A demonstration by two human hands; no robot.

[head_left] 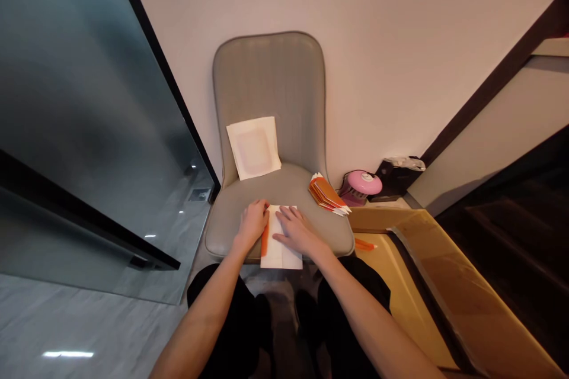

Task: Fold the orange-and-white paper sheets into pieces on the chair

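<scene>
A white sheet of paper [281, 259] lies on the chair seat and sticks out over the front edge. An orange strip [265, 241] runs down its left side, where the sheet looks folded. My left hand [254, 222] is at the upper left edge of this paper, fingers bent together on the edge. Flat on the white part rests my right hand [297, 228], its fingers spread. On the right side of the seat is a stack of folded orange-and-white papers [328, 194]. Several squarish white sheets [254, 148] lean against the backrest.
The grey chair [271, 89] stands against a pale wall. A cardboard box [413, 272] is at the right, with a small orange piece [365, 244] inside. Behind it are a pink rounded object [363, 182] and a black box [400, 177]. A glass door [89, 100] borders the left.
</scene>
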